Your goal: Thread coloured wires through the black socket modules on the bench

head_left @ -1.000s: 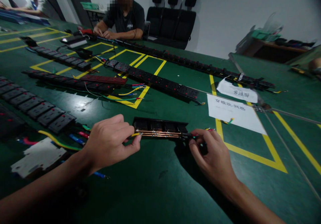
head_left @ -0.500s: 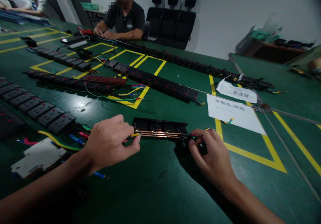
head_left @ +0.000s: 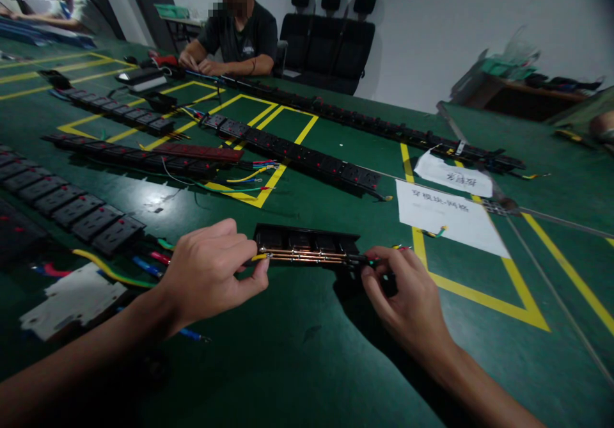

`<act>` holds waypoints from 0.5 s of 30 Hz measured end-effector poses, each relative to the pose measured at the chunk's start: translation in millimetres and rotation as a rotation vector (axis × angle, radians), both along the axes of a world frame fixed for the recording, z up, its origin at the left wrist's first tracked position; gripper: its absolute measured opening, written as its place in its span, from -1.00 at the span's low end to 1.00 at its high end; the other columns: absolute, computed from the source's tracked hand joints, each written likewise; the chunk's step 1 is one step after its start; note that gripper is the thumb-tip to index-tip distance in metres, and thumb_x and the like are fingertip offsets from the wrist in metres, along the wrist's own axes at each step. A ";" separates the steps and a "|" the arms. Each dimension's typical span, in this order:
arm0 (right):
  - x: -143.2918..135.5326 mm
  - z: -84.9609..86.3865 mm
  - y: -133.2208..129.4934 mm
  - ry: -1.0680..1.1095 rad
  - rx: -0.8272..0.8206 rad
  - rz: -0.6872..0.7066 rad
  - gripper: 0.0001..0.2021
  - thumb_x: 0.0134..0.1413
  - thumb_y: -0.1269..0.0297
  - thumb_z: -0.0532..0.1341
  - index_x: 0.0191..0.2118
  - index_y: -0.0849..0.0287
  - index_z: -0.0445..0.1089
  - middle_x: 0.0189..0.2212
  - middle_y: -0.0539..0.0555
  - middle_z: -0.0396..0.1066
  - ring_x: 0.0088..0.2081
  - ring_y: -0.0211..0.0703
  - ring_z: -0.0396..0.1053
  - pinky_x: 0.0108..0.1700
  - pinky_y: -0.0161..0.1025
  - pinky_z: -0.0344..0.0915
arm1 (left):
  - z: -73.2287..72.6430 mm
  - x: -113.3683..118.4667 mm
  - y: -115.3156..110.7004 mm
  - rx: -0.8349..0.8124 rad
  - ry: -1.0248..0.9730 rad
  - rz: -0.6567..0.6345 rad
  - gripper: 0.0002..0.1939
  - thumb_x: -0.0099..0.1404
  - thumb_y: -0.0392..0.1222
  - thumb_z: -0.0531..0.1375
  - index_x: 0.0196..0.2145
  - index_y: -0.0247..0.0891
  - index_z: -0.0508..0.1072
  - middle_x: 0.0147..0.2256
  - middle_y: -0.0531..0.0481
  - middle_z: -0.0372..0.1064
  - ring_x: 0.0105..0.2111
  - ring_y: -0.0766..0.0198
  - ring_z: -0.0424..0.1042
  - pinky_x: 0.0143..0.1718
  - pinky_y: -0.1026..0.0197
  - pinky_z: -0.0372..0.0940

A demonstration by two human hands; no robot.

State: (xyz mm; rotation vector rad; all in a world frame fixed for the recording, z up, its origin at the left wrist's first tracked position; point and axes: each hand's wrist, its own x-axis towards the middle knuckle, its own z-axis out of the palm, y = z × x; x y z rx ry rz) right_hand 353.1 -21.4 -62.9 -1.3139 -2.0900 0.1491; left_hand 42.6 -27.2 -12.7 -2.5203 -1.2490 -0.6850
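Observation:
Between my hands is a short black socket strip (head_left: 307, 239), its back side showing with bare copper rods (head_left: 307, 256) along the near edge. My left hand (head_left: 215, 274) is closed at the strip's left end, thumb and fingers pinching near a yellow wire end (head_left: 259, 258). At the other end, my right hand (head_left: 407, 293) pinches the dark wires (head_left: 367, 261) that leave the strip; a bit of green shows between the fingers. The exact contact under the fingertips is hidden.
A long black socket strip (head_left: 91, 217) and a white plastic part (head_left: 71, 303) with coloured wires lie at left. More socket strips (head_left: 297, 153) cross the green table beyond. White paper sheets (head_left: 446, 214) lie at right. A co-worker (head_left: 244, 38) sits across the table.

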 end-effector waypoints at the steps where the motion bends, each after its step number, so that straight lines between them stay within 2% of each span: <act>1: -0.2 0.0 0.1 0.000 0.001 -0.001 -0.87 0.29 0.30 0.16 -0.11 0.17 0.39 -0.45 0.04 0.33 -0.35 -0.10 0.29 -0.34 -0.21 0.23 | -0.1 -0.1 -0.1 -0.001 0.000 0.002 -0.67 0.35 -0.21 0.12 -0.59 -0.21 0.24 -0.62 0.09 0.20 -0.54 0.28 0.19 -0.52 0.19 -0.02; 15: -0.1 -1.3 0.9 0.002 -0.002 -0.007 -0.87 0.28 0.30 0.17 -0.10 0.15 0.39 -0.45 0.04 0.33 -0.35 -0.10 0.28 -0.34 -0.20 0.24 | 1.8 1.0 0.1 -0.005 0.021 0.006 -0.65 0.36 -0.21 0.12 -0.60 -0.21 0.24 -0.62 0.08 0.19 -0.54 0.27 0.19 -0.52 0.18 -0.03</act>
